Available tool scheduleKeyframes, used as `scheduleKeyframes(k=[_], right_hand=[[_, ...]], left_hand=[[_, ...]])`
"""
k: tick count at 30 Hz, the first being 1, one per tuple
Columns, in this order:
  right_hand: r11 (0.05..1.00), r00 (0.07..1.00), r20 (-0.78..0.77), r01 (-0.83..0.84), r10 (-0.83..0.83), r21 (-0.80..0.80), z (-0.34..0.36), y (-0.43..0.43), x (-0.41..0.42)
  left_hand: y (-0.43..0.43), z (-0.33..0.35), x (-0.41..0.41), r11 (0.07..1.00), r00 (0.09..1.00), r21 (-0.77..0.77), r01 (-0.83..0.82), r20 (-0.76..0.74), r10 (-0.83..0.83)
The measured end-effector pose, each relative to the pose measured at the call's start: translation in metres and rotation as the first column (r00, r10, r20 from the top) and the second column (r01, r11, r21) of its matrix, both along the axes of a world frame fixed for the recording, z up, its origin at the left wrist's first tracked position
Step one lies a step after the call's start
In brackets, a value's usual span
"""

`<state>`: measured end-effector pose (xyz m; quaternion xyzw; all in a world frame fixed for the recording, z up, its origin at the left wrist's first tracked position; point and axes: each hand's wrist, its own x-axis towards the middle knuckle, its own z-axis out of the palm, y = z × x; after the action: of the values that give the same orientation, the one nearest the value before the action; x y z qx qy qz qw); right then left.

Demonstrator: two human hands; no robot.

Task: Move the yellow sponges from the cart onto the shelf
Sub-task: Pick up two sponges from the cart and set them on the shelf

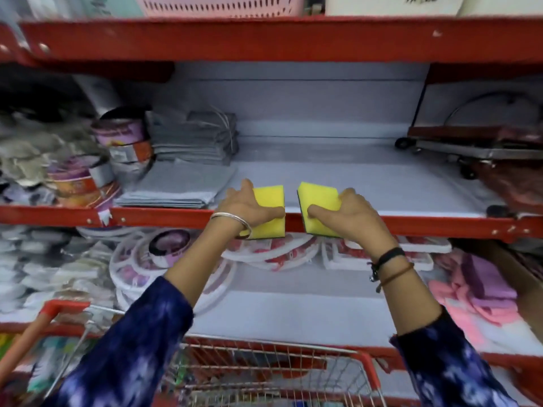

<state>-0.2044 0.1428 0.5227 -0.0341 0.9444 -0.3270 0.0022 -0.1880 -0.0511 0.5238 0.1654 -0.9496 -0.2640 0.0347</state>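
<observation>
Placement step, two sponges at once. The left hand (249, 207) grasps a flat rectangular yellow foam sponge (270, 212), thumb laid across its near face and fingers wrapped over its far left edge. The right hand (351, 214) grasps a second yellow foam sponge with a dark scouring underside (318, 206) in mirror fashion. Both sponges are held side by side, just apart, at the front lip of the red-framed metal shelf with a pale grey deck (367, 183); whether either already touches the deck cannot be told. Both forearms, in dark blue patterned sleeves, reach up and forward with wrists roughly level, above the red wire shopping cart (293, 368) at the bottom of the view. The likely next move is to carry the sponges further onto the bare deck, right of the stacked grey folded cloths (182, 186), set them flat, then open the fingers. How many sponges remain in the cart is not visible.
</observation>
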Motion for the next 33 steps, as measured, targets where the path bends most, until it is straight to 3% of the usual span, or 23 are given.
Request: scheduleKeyframes(k=[3,11,20,22,25,28,31,33], right_hand=[[1.0,0.999,-0.036,0.013,-0.013,0.02,0.014,-0.013,-0.031],[0.995,0.996,0.06,0.057,-0.062,0.086,0.002,-0.041,-0.095],[0.983,0.985,0.167,0.017,-0.048,0.181,-0.023,-0.038,-0.116],[0.984,0.991,0.116,0.04,-0.061,0.176,-0.02,-0.034,-0.11],[0.99,0.987,-0.132,0.108,-0.096,0.093,-0.02,-0.027,-0.086],[0.994,0.951,-0.302,0.033,-0.062,-0.102,-0.028,-0.015,-0.045],[0.979,0.941,-0.338,-0.079,0.011,-0.187,-0.049,0.0,-0.002],[0.979,0.953,-0.299,-0.099,0.041,-0.18,-0.071,0.008,0.024]], left_hand=[[-0.005,0.009,-0.038,0.999,1.0,-0.033,0.0,0.003,0.0],[-0.001,-0.006,-0.106,0.996,0.998,-0.089,-0.012,0.065,0.018],[-0.004,-0.027,-0.122,0.988,0.999,-0.155,-0.001,0.046,0.008],[-0.005,-0.027,-0.114,0.987,1.0,-0.161,-0.018,-0.015,0.016],[-0.002,-0.027,-0.09,0.994,0.971,-0.101,-0.045,-0.239,0.02],[0.01,-0.041,-0.048,0.994,0.852,-0.049,0.098,-0.512,-0.11],[0.027,-0.067,0.003,0.949,0.697,-0.105,0.297,-0.655,-0.291],[0.036,-0.091,0.032,0.921,0.668,-0.136,0.365,-0.651,-0.361]])
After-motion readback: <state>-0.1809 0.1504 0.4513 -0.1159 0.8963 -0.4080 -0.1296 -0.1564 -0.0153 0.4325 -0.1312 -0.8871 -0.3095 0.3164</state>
